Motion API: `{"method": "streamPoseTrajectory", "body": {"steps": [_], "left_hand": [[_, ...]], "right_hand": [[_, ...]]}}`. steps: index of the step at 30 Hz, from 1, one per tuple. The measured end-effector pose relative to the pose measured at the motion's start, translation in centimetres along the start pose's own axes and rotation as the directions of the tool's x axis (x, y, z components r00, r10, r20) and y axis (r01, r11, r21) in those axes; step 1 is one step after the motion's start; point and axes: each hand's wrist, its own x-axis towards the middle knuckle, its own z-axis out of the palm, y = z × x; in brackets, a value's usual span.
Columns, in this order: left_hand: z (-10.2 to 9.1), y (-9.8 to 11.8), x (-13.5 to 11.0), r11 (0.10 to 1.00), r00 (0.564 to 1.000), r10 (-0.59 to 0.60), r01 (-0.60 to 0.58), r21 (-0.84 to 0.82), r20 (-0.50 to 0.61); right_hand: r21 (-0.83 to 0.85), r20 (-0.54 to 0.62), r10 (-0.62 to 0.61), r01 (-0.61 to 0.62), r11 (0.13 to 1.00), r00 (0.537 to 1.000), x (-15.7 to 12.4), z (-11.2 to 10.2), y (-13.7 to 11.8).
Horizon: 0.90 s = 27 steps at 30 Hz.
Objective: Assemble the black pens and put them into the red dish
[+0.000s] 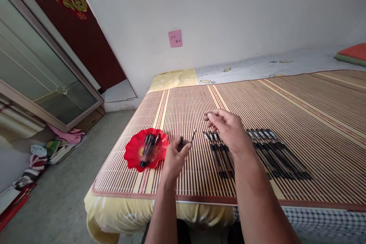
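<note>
My left hand (176,156) is closed around a dark pen (185,143), whose thin tip sticks up to the right above the striped bamboo mat (286,106). My right hand (227,129) hovers a little higher and to the right, fingers loosely curled with the fingertips pointing left; I see nothing in it. Under and beside the right hand lies a row of several dark pens (274,152) side by side on the mat. A red scalloped plate (133,156) to the left of my left hand holds several more dark pens (148,148).
The mat covers a bed with a yellow sheet (114,213) at its front edge. A white wall with a pink note (175,38) stands behind. Left of the bed are a grey floor, a glass-fronted cabinet (34,72) and scattered clothes and papers (42,156).
</note>
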Motion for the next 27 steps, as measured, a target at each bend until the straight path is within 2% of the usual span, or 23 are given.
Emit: {"method": "streamPoseTrajectory", "body": {"steps": [2, 3, 7, 12, 22, 24, 27], "left_hand": [[-0.2, 0.4, -0.2, 0.98, 1.0, -0.013, 0.009, -0.2, -0.019], [-0.3, 0.6, -0.3, 0.97, 0.999, -0.023, 0.017, -0.243, -0.022], [-0.8, 1.6, -0.8, 0.959, 1.0, -0.024, 0.019, -0.284, -0.017], [-1.0, 2.1, -1.0, 0.956, 1.0, 0.011, -0.013, -0.294, -0.006], [-0.9, 2.5, -1.3, 0.923, 0.997, 0.039, -0.011, -0.384, 0.067], [-0.9, 2.4, -1.4, 0.918, 0.995, 0.035, 0.004, -0.397, 0.092], [-1.0, 1.9, -1.5, 0.917, 0.993, 0.007, 0.039, -0.397, 0.115]], "right_hand": [[-0.065, 0.085, 0.029, -0.023, 0.998, 0.996, 0.0, 0.2, 0.4], [-0.081, 0.124, 0.039, -0.029, 0.996, 0.992, 0.0, 0.4, 0.5], [-0.059, 0.251, 0.049, -0.035, 0.998, 0.967, -0.2, 1.4, 0.9], [-0.013, 0.31, 0.033, -0.03, 0.999, 0.95, -0.3, 2.4, 0.8], [0.157, 0.364, 0.039, -0.102, 0.982, 0.931, -0.8, 3.2, -0.2], [0.184, 0.321, 0.022, -0.085, 0.979, 0.947, -0.8, 3.1, -0.4], [0.268, 0.18, 0.005, -0.053, 0.962, 0.984, -0.7, 2.6, -1.0]]}}
